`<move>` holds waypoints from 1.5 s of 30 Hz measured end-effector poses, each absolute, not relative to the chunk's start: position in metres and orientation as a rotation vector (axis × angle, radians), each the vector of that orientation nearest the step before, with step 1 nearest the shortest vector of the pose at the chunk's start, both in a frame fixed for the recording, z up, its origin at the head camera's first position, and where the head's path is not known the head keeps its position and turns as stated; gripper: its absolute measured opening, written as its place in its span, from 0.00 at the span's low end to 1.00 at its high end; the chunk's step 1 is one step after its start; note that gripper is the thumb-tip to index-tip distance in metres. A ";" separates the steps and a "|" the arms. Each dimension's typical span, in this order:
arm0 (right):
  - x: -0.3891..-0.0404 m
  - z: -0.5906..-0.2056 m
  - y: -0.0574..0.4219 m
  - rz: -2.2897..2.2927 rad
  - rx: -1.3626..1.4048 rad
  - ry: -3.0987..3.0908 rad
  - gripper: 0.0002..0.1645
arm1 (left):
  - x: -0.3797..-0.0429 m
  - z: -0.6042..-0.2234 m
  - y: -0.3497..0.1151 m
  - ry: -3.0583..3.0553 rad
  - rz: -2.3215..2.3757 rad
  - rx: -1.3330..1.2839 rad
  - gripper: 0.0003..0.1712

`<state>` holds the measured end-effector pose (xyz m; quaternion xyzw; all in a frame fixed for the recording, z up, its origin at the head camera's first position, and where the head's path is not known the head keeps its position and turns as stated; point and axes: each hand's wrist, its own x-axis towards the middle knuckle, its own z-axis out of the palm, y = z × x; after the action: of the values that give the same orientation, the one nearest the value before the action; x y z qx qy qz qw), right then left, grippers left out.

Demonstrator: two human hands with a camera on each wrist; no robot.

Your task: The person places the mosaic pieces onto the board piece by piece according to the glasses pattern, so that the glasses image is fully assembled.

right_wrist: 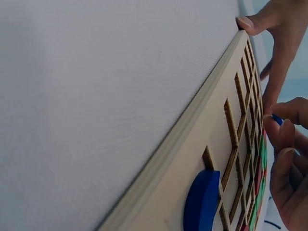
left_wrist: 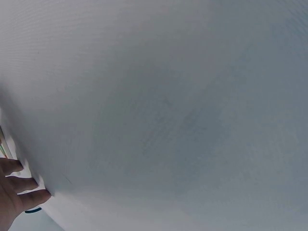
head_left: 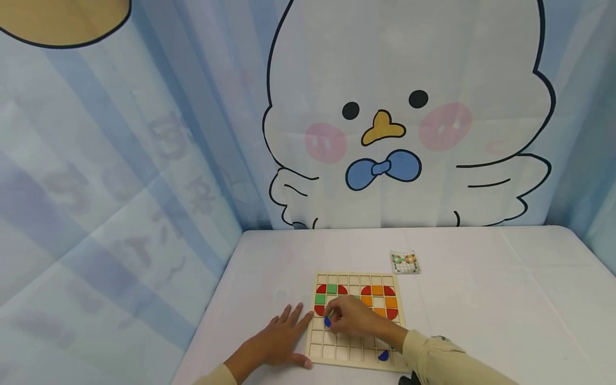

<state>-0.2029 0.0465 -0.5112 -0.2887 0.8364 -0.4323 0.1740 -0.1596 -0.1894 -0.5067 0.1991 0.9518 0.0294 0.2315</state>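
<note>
A pale wooden grid board [head_left: 321, 352] lies on the white table. Red, green and orange pieces fill several cells in its far half. Between thumb and forefinger my right hand [head_left: 353, 316] pinches a small blue piece [head_left: 327, 322] over the board's left side; in the right wrist view the fingers cover most of that blue piece [right_wrist: 277, 119]. My left hand [head_left: 281, 339] rests with spread fingers at the board's left edge, its thumb by the near left corner. A second blue piece [head_left: 383, 355], rounded on one side, sits near the board's front edge.
Behind the board lies a small pattern card [head_left: 405, 262] with coloured shapes. A dark object [head_left: 409, 379] shows partly beneath the right sleeve at the front edge. Printed curtains [head_left: 385, 203] stand behind the table and along its left side.
</note>
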 end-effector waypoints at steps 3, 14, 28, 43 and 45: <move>-0.203 -0.513 0.041 -1.201 -0.815 2.410 0.13 | -0.160 -0.506 -0.189 2.615 0.071 0.538 0.62; -0.202 -0.524 0.029 -1.131 -0.800 2.516 0.12 | -0.161 -0.508 -0.190 2.613 0.072 0.561 0.62; -0.201 -0.525 0.029 -1.078 -0.792 2.577 0.13 | -0.161 -0.509 -0.191 2.619 0.076 0.567 0.62; -0.202 -0.523 0.028 -1.113 -0.843 2.574 0.12 | -0.160 -0.509 -0.190 2.627 0.064 0.568 0.62; -0.202 -0.524 0.028 -1.110 -0.847 2.576 0.12 | -0.159 -0.507 -0.190 2.628 0.064 0.572 0.62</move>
<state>-0.2023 0.0283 -0.5245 -0.2873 0.8744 -0.3766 0.1055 -0.1593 -0.1898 -0.5067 0.2072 0.9521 0.0231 0.2235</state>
